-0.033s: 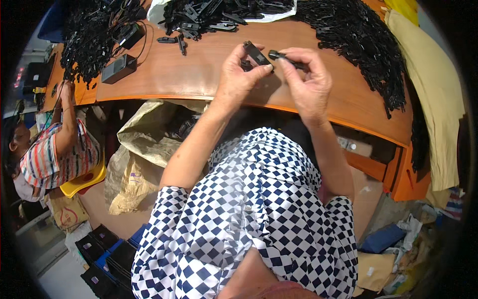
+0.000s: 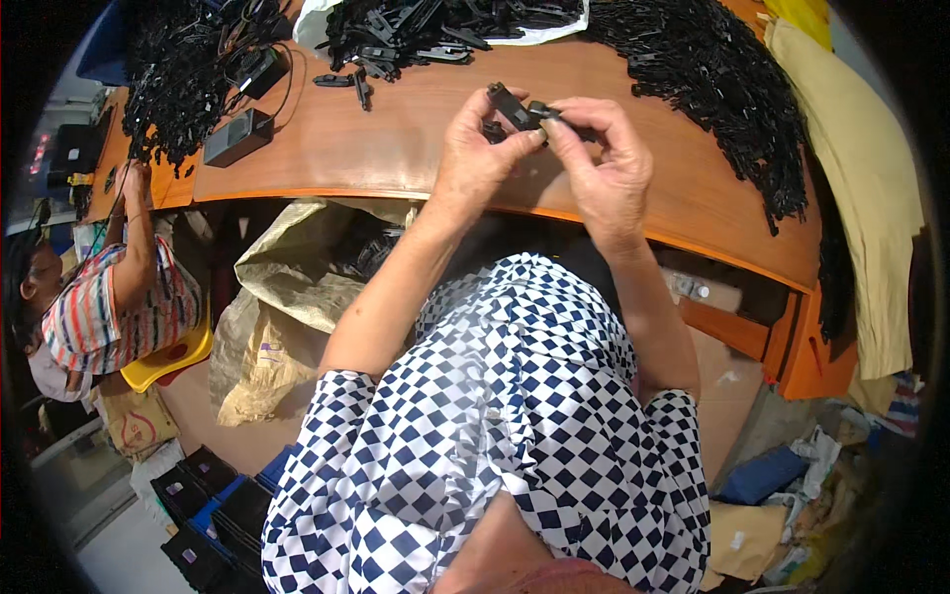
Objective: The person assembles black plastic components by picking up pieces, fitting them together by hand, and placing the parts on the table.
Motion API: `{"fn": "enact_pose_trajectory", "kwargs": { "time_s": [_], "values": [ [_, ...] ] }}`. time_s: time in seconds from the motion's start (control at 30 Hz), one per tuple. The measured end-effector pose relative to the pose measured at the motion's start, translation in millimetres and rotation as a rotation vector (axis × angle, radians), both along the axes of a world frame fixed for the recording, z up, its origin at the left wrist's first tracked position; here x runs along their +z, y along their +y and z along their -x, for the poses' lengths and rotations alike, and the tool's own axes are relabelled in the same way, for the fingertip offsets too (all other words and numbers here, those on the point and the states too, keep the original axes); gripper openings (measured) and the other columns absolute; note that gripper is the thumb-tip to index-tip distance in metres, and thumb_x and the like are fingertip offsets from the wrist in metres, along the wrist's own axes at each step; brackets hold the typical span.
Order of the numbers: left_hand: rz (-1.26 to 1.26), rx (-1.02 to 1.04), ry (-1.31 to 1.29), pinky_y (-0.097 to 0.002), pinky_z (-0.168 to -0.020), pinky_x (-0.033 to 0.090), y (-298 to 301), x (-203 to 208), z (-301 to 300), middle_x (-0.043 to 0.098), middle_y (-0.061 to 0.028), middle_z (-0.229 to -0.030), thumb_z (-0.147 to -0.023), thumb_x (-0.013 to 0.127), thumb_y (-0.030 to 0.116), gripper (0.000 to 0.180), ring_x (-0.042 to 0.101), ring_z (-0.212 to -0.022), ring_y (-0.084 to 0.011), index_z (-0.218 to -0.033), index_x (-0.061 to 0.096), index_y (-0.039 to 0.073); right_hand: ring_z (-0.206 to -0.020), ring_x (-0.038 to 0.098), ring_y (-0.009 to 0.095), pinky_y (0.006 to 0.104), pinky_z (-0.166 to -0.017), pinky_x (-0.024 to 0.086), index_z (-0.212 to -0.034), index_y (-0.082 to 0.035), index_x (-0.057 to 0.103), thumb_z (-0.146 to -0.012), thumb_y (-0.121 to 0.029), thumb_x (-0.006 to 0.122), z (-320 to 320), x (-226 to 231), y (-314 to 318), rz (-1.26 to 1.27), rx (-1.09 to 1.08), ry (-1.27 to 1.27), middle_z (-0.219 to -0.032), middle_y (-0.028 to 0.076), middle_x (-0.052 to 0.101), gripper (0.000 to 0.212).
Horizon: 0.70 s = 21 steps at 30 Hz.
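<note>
Above the near edge of the wooden table, my left hand (image 2: 473, 148) is closed on a black plastic piece (image 2: 512, 106), long and blocky, tilted between thumb and fingers. My right hand (image 2: 611, 163) pinches a second dark part (image 2: 576, 126), slim and partly covered by the fingers. The two parts meet or overlap at the thumb tips; whether they are joined I cannot tell. Behind my left hand, a few loose black pieces (image 2: 362, 89) lie beside a white bag (image 2: 315, 30) heaped with black plastic parts (image 2: 396, 40).
A large pile of black parts (image 2: 722, 109) covers the table's right side, another heap (image 2: 173, 89) its left. A grey box (image 2: 237, 139) and a black adapter (image 2: 262, 71) with cords sit nearby. A co-worker (image 2: 124, 287) in stripes works at far left. A woven sack (image 2: 287, 267) stands under the table edge.
My right hand has moved slightly left, bringing its dark part against or over the end of the piece in my left hand. My left hand has barely shifted.
</note>
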State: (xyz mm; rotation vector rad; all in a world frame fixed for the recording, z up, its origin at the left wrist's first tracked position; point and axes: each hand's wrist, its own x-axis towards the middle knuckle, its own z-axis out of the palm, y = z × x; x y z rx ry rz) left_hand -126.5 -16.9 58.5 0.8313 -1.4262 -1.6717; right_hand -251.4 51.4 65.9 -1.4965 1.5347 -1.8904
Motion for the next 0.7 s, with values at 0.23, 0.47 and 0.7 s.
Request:
{"fn": "enact_pose_trajectory", "kwargs": {
  "time_s": [0.23,0.47,0.7],
  "values": [
    [0.238,0.035,-0.059,-0.0201,-0.069,0.045,13.4,-3.1,17.6,0.054,0.0021,-0.084,-0.078,0.065,-0.002,0.038,0.05,-0.076,-0.0056,-0.115,0.055,0.0,-0.079,0.064,0.017,0.0264,-0.068,0.052,-0.089,-0.002,0.061,-0.077,0.006,0.069,-4.2,-7.3,7.2,0.072,-0.164,0.292,-0.092,0.009,0.067,0.016],
    [0.011,-0.131,-0.017,-0.0176,-0.057,0.044,28.5,9.9,13.2,0.056,-0.0015,-0.089,-0.088,0.059,0.01,0.033,0.05,-0.069,-0.0039,-0.118,0.053,0.001,-0.08,0.062,0.027,0.0337,-0.068,0.052,-0.083,-0.002,0.061,-0.066,0.01,0.069,11.5,-13.6,12.5,0.181,-0.239,0.445,-0.088,0.011,0.064,0.022],
    [-0.158,-0.08,0.016,-0.0172,-0.047,0.041,29.6,8.2,13.3,0.059,-0.0004,-0.082,-0.091,0.061,0.026,0.031,0.05,-0.059,-0.0039,-0.113,0.058,0.003,-0.085,0.062,0.026,0.033,-0.071,0.054,-0.082,-0.002,0.061,-0.065,0.006,0.069,5.1,-17.5,14.7,0.217,-0.24,0.629,-0.089,0.009,0.063,0.021]
  ]
}}
